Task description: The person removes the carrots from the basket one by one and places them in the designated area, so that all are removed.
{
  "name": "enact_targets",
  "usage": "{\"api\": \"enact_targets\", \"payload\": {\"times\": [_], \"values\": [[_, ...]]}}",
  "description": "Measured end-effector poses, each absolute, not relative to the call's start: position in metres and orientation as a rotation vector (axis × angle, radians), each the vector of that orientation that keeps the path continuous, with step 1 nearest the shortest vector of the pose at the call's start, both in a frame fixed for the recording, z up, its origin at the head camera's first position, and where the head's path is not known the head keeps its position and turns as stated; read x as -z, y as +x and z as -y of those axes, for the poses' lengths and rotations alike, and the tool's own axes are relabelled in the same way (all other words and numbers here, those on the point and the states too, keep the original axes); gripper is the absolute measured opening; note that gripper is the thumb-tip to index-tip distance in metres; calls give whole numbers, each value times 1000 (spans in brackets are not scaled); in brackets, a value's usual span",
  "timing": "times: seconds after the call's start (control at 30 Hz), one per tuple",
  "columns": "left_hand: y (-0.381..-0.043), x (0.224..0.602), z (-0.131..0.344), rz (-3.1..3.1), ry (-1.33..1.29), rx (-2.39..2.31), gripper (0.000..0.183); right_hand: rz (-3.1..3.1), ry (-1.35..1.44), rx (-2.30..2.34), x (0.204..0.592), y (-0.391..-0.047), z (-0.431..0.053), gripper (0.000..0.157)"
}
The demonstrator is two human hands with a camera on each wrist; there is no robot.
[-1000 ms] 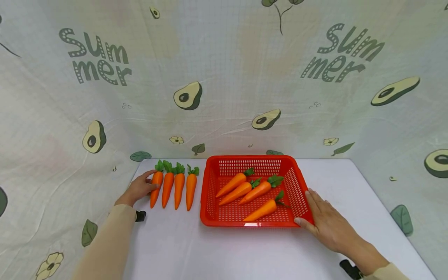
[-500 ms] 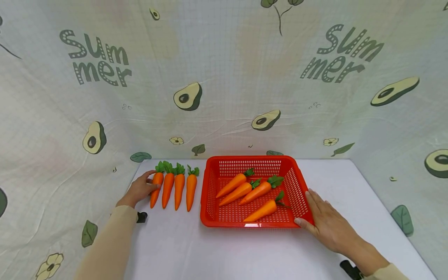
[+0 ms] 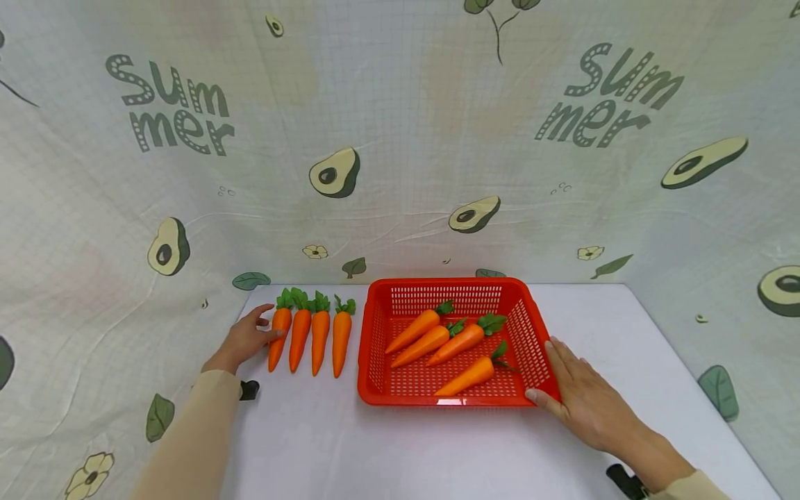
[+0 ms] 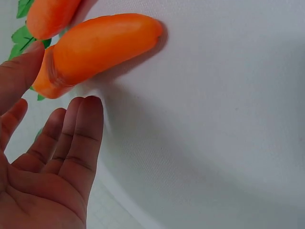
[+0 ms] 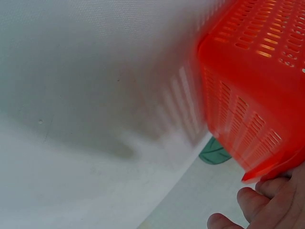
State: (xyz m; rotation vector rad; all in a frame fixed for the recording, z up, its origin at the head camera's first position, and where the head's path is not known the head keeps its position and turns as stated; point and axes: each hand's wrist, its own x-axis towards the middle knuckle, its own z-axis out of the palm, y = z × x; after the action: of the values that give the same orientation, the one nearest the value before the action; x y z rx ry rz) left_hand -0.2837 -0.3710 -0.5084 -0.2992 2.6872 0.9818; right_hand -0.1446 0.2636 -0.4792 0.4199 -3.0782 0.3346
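My left hand (image 3: 244,340) is at the leftmost orange carrot (image 3: 281,325) of a row on the white table. In the left wrist view the thumb (image 4: 24,71) lies by the carrot's leafy end, while the other fingers (image 4: 86,129) are straight and apart from the carrot (image 4: 109,43). My right hand (image 3: 590,399) rests with extended fingers against the right side of a red plastic basket (image 3: 437,283), its thumb at the front right corner. Inside the basket lie several carrots with green tops, among them a front one (image 3: 469,377).
Right of the held-at carrot lie a second carrot (image 3: 301,337), a third (image 3: 321,337) and a fourth (image 3: 341,340), side by side. The white table (image 3: 400,451) ends at a patterned cloth (image 3: 400,139) behind and on both sides.
My left hand has drawn back slightly to the left, its fingers loosening from the leftmost carrot. The right hand, the basket and the carrots are unmoved.
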Motion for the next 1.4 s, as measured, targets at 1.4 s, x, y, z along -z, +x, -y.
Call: {"api": "enact_targets", "payload": {"times": [1.4], "values": [[-271,394,216,-3104,427,-750,46,3073,408,-346,477,-142,-264,102]]}}
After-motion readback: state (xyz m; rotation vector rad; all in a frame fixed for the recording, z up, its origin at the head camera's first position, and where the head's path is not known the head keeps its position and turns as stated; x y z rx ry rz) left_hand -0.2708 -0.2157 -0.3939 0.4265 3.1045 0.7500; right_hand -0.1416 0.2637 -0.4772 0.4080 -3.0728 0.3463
